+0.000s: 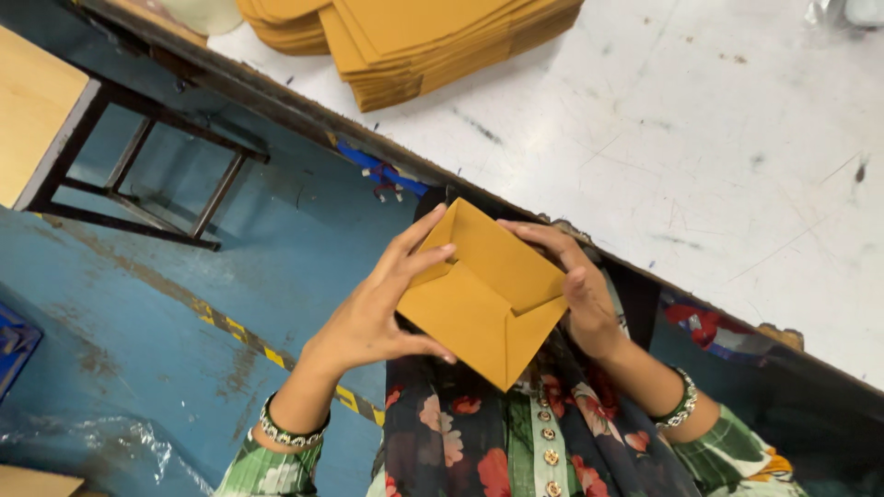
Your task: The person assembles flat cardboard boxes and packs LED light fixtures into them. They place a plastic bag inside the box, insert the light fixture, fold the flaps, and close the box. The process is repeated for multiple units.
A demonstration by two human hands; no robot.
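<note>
Envelope point(483, 294), made of mustard-brown paper, is being held in the air in front of the person's flowered clothing, just below the edge of the white worktable point(700, 138). It looks light and thin, rather stiff along the creases but easy to bend or dent, so it is best gripped at the edges and corners, not pressed in the middle. The left hand point(373, 317) is pinching the envelope's left side, thumb under the lower edge and fingers lying on the folded flap. The right hand point(580, 285) is clamping the envelope's right edge, fingers curled over the top. Both hands are closed on it. I am counting 1 envelope in the hands and 2 hands. Far above the envelope, on the table, 2 piles of the same brown envelopes point(414, 41) are lying. Left of the envelope, 1 wooden stool point(55, 120) is standing on the blue floor.
</note>
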